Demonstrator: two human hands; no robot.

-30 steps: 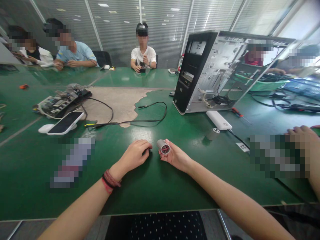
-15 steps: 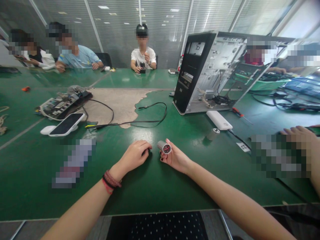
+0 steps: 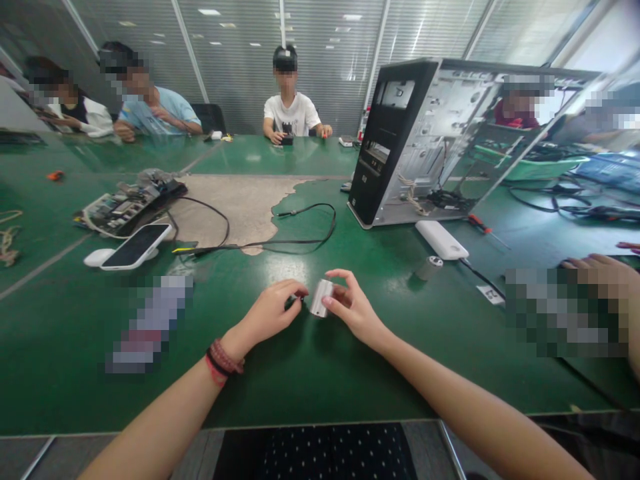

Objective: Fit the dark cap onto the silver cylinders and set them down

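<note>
Right hand [image 3: 356, 308], one: thumb and fingers clamped on one small silver cylinder [image 3: 321, 297], held just above the green table [image 3: 310, 373] near its front edge, tilted, one end towards the left hand.

Left hand [image 3: 273, 310], one: fingertips pinched together on one small dark part [image 3: 293, 301], too small to identify, just beside the cylinder's lower end; whether part and cylinder touch cannot be told. One red-and-black bracelet [image 3: 223, 360] at the wrist.

Second silver cylinder [image 3: 429, 267], one: lying on the table to the right, well apart from both hands.

White power bank [image 3: 442, 239], one: just beyond that cylinder, in front of one open computer case [image 3: 400, 143].

Smartphone [image 3: 136, 245], one: screen up, resting on one white pad, far left.

Circuit board with cables [image 3: 123, 205], one: behind the phone.

Black cable [image 3: 280, 230], one: looped on the table between board and case.

Red-handled screwdriver [image 3: 484, 229], one: right of the case.

Co-worker's hand [image 3: 607, 277], one: flat on the table at far right.

People seated at the far side: three clearly in view
</note>
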